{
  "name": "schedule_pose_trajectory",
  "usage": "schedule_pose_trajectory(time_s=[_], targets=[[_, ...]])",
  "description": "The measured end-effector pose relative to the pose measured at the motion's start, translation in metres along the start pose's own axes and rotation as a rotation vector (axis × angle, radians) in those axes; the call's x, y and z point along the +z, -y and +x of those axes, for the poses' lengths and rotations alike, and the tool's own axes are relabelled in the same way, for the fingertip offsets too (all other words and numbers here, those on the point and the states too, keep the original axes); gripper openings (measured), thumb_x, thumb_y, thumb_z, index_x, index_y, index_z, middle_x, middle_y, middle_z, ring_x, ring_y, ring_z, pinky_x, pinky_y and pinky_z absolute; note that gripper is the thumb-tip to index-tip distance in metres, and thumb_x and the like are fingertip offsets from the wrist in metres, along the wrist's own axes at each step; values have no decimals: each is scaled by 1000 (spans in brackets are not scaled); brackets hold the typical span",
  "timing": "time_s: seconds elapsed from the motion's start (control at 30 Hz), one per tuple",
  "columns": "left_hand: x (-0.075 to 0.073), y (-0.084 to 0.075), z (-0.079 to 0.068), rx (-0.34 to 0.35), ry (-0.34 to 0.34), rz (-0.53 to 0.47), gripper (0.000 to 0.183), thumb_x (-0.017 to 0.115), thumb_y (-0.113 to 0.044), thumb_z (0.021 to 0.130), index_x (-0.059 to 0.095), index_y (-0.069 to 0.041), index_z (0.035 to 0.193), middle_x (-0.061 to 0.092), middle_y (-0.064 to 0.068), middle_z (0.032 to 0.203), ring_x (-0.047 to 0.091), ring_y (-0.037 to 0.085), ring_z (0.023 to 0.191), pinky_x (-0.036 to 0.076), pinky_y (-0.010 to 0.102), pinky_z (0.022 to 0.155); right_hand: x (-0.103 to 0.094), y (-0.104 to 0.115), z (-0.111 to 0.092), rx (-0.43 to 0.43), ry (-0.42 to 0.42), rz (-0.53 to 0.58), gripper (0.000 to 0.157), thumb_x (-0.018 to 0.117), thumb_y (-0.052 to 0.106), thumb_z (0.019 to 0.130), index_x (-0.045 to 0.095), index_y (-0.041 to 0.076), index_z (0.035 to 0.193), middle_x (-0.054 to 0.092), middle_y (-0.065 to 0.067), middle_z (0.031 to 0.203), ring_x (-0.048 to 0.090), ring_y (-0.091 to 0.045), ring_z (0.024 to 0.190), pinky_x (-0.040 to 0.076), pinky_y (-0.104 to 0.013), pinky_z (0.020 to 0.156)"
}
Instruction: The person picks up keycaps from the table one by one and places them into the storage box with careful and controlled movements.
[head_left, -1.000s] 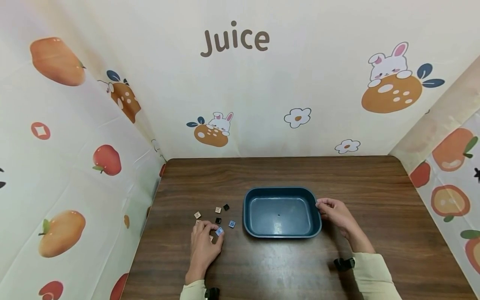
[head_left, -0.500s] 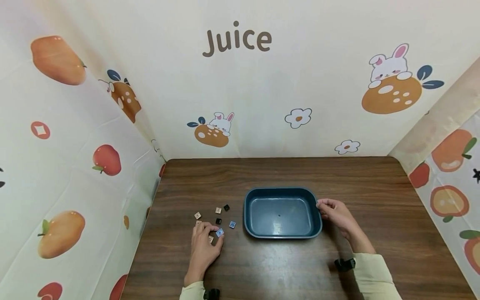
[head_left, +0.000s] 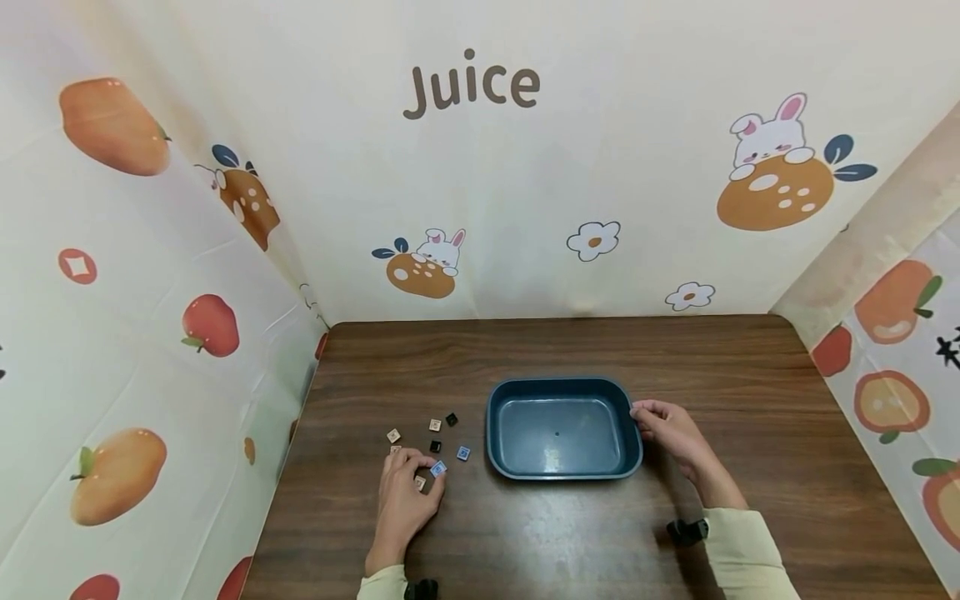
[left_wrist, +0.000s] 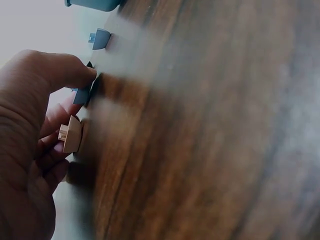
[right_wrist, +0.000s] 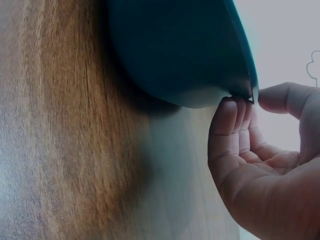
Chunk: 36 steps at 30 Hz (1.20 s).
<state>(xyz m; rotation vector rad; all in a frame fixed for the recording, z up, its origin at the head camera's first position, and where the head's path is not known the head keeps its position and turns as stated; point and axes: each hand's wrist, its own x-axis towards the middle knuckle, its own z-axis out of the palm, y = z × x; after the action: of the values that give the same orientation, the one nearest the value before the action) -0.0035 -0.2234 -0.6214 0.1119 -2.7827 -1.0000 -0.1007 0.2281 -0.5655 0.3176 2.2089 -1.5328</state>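
Note:
My left hand [head_left: 405, 500] pinches a blue keycap [head_left: 438, 469] between thumb and forefinger, low over the table. In the left wrist view that keycap [left_wrist: 81, 96] is partly hidden by the thumb. A beige keycap [left_wrist: 73, 135] with its stem showing sits close by the other fingers. Another blue keycap [head_left: 463, 453] lies to the right of the hand. Black keycaps [head_left: 452, 419] and beige ones [head_left: 393, 436] lie just beyond it. On the right, my right hand [head_left: 671, 429] grips the rim of a dark blue plastic tray [head_left: 564, 477], thumb outside on the edge [right_wrist: 255, 82].
The brown wooden table [head_left: 555, 542] runs back to a printed cloth wall [head_left: 525, 183]. More printed cloth [head_left: 150, 375] closes in the left side. The tray stands to the right of the keycaps, with bare tabletop between its left wall and them.
The head view has shifted slightly. Both hands keep their places, the left on the blue keycap and the right on the tray's rim.

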Motion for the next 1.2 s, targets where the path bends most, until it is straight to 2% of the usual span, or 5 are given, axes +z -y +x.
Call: schedule_pose_trajectory(time_s=[0.2,0.37,0.7,0.93,1.2], targets=[[-1,-3,1,12,-3,8,15,89,-18,82,78,-15,91,65,0,101,58,26,107,47,51,108,-2,0,-1,7,11,41,46,57,27,109,60,-10,137,68,5,99,63,-6,87,59,-24,79],[-2,-5,1,0,3,-12,15,89,-17,82,79,-14,92,65,2,101,58,28,110,38,53,121,-6,0,-1,-7,51,80,43,59,24,109,63,-11,132,68,8,99,64,-3,86,59,-23,80],[-2,-7,3,-2,7,-20,16,89,-17,83,79,-12,95,65,3,103,59,29,110,34,54,125,-15,3,0,-4,152,164,43,63,21,107,63,-12,134,72,10,104,67,0,85,61,-21,80],[-3,-12,3,20,-22,-2,18,91,-19,81,80,-15,95,66,0,102,59,23,105,49,49,102,-16,0,4,-14,188,176,45,64,21,107,62,-14,135,73,10,108,69,2,88,61,-21,81],[-6,-23,4,43,-32,16,17,90,-21,83,80,-17,96,66,-2,104,57,19,103,51,47,93,-18,0,5,-30,198,184,44,64,19,106,62,-15,134,73,10,106,69,1,86,61,-21,81]])
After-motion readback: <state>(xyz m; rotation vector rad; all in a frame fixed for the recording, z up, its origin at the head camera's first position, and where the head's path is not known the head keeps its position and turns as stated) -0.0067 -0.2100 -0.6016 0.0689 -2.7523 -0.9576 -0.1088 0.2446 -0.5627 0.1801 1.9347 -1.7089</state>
